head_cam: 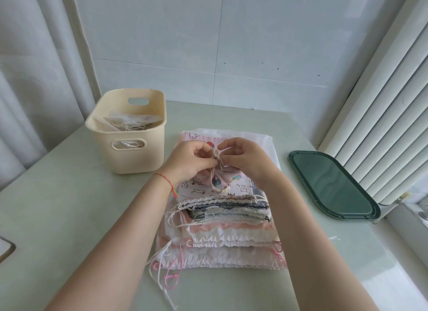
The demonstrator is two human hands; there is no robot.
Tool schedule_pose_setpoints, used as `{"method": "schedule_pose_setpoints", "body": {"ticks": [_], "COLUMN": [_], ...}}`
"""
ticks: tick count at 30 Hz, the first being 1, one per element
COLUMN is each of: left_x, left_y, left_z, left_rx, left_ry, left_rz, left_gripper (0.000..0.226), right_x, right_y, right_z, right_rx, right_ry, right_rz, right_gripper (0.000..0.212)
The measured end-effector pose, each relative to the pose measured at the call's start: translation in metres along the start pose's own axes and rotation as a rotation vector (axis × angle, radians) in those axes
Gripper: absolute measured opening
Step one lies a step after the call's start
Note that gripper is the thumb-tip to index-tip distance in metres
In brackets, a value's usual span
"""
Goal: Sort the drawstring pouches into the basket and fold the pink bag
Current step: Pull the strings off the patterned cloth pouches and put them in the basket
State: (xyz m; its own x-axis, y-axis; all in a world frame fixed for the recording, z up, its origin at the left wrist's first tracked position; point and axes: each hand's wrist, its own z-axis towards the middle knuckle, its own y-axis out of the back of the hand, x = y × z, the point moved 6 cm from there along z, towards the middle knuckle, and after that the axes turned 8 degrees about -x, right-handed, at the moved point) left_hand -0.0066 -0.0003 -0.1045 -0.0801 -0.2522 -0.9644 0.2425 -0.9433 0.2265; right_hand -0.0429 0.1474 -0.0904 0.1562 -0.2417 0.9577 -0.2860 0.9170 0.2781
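Pink cartoon-print pouch (222,179), twine cord (216,159) pinched by left hand (190,159) and right hand (245,157).

We see a smooth cream plastic basket (126,134), soft printed cloth pouches (222,208) with rough twine cord (216,160), a glossy dark-green plastic lid (333,185), and a smooth matt tabletop (69,206).

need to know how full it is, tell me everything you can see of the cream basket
The cream basket is a smooth plastic-looking tub with rounded corners, a rolled rim and an oval handle slot cut in each end wall. It stands upright on the pale green table, left of the pile of pouches and apart from it. Neither hand touches it. Inside lie a few pale, sheer drawstring pouches with white cords, below the rim; a bit of cord shows through the near slot.
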Motion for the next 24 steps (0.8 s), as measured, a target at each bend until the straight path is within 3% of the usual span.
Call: {"method": "schedule_pose_setpoints", "body": {"ticks": [6,13,17,24], "left_x": [-0.0032,-0.0038,-0.0029,-0.0068], "left_y": [0.0028,0.0033,0.0042,-0.0003], "left_z": [-0.0004,0.0005,0.0007,-0.0021], "left_rx": [-0.111,-0.016,-0.045,0.027], "left_ry": [-0.029,-0.026,-0.027,-0.006], "left_rz": [0.053,0.010,0.014,-0.082], "left_gripper": [0.021,0.026,0.026,0.012], "right_x": [0.0025,0.0030,0.0060,0.0092], "right_y": [-0.0055,-0.0040,-0.0071,-0.0005], "right_z": [-0.0011,-0.0009,-0.0027,-0.0035], "right_rx": [0.069,0.073,0.097,0.034], "right_ry": [0.039,0.066,0.071,0.080], "right_rz": [0.050,0.051,0.077,-0.010], "right_gripper": [0.030,0.029,0.033,0.023]}}
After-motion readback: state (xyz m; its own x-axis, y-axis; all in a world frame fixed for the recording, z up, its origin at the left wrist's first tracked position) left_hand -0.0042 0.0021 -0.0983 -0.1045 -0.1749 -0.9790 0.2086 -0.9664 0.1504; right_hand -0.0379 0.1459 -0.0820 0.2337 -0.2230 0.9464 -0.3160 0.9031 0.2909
